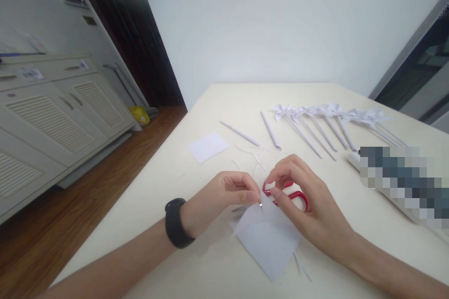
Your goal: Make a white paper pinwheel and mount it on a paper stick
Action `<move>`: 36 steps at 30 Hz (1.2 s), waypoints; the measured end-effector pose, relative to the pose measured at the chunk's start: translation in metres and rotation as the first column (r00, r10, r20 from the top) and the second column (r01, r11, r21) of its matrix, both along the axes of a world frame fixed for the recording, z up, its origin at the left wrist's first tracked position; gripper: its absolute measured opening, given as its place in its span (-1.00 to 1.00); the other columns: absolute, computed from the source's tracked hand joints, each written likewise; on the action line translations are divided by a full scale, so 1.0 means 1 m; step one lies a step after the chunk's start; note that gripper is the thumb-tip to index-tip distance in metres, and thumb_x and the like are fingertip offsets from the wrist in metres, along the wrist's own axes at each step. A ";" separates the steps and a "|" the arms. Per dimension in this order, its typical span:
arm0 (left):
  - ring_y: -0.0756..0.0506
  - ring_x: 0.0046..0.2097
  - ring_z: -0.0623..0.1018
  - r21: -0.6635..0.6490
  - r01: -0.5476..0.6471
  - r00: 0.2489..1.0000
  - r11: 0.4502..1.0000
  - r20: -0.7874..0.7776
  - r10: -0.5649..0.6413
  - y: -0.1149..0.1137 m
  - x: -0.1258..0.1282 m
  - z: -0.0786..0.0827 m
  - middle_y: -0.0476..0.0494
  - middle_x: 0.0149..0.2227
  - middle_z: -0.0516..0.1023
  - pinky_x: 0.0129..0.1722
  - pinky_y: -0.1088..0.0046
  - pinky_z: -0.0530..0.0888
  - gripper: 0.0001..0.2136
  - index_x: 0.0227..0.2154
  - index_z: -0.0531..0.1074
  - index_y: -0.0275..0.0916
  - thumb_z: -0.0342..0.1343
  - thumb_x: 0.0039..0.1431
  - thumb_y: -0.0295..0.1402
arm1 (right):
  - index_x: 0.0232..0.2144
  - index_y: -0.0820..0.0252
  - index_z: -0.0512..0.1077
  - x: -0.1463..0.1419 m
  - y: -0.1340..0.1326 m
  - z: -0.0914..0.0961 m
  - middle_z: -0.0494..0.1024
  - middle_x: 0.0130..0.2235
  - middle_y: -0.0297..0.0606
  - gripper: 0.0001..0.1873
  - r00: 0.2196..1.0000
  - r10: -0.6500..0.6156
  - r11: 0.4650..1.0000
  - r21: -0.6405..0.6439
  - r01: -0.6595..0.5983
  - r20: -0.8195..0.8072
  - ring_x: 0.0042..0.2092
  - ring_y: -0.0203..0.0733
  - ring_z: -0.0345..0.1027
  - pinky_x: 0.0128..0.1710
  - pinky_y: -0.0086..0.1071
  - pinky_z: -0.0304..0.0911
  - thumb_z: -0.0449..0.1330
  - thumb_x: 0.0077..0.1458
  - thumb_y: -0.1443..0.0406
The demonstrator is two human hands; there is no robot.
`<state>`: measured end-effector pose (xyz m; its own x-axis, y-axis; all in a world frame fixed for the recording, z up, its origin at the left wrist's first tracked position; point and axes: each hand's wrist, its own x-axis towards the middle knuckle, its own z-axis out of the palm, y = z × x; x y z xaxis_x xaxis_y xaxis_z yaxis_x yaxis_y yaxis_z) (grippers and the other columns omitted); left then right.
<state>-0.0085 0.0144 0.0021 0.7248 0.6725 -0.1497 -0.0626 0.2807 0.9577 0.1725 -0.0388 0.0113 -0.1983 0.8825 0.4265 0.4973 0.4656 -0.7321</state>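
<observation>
Your left hand and right hand are both closed, pinching the top corner of the paper, just over red scissors on the bench.

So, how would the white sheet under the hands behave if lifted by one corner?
Probably floppy: the white sheet looks thin, and its corner bends up where the left hand pinches it. Likely very light, so it should slide easily over the smooth table.
</observation>
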 end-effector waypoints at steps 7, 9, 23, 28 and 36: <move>-0.02 -0.34 0.39 0.023 0.052 0.998 0.998 -0.026 -0.051 -0.002 0.001 0.003 -0.05 -0.46 0.41 -0.31 0.47 0.27 -0.89 -0.56 0.39 -0.31 0.19 -0.05 -0.40 | -0.37 0.14 0.31 -0.001 -0.001 0.002 0.32 -0.32 -0.32 -0.91 0.984 0.162 0.978 -0.116 -0.171 -0.078 -0.32 -0.30 0.27 -0.35 -0.37 0.24 0.06 0.08 0.42; -0.02 -0.33 0.40 -0.005 0.073 0.997 0.997 -0.037 -0.074 -0.004 0.002 0.003 -0.06 -0.45 0.43 -0.28 0.46 0.28 -0.90 -0.55 0.41 -0.31 0.18 -0.05 -0.39 | -0.38 0.14 0.31 0.000 0.000 0.003 0.34 -0.32 -0.32 -0.94 0.971 0.192 0.960 -0.180 -0.215 -0.140 -0.33 -0.31 0.30 -0.36 -0.39 0.25 0.04 0.12 0.37; 0.06 -0.42 0.32 -0.024 0.070 0.997 0.997 -0.040 -0.071 -0.003 0.005 0.007 -0.01 -0.47 0.37 -0.40 0.53 0.21 -0.91 -0.52 0.37 -0.33 0.13 0.03 -0.42 | -0.48 0.23 0.33 0.094 0.051 0.004 0.37 -0.28 -0.06 -0.74 0.362 -0.512 0.714 0.152 0.683 0.779 -0.25 0.07 0.30 -0.10 0.40 -0.29 0.00 0.08 0.18; 0.06 -0.42 0.31 -0.002 0.056 0.996 0.998 -0.064 -0.056 -0.004 0.006 0.006 -0.01 -0.49 0.37 -0.40 0.54 0.20 -0.89 -0.53 0.37 -0.34 0.15 0.01 -0.41 | -0.69 0.22 0.26 0.134 0.065 -0.007 0.37 -0.55 -0.13 -0.55 0.401 -0.422 0.696 0.007 0.718 0.813 -0.49 -0.07 0.29 -0.35 0.01 0.14 -0.06 0.08 0.07; 0.03 -0.40 0.32 0.052 0.066 0.996 0.996 -0.066 -0.063 -0.003 0.002 0.004 -0.04 -0.45 0.36 -0.41 0.50 0.20 -0.87 -0.53 0.36 -0.33 0.15 0.01 -0.37 | -0.74 0.19 0.20 0.146 0.070 -0.012 0.35 -0.63 -0.14 -0.55 0.450 -0.421 0.717 -0.014 0.697 0.787 -0.58 -0.12 0.23 -0.57 -0.30 0.02 -0.02 0.03 0.05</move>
<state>-0.0061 0.0118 0.0065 0.7569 0.6331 -0.1621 0.0163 0.2297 0.9731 0.3185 0.0315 -0.0012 0.2871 0.9532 0.0943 0.9572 -0.2818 -0.0661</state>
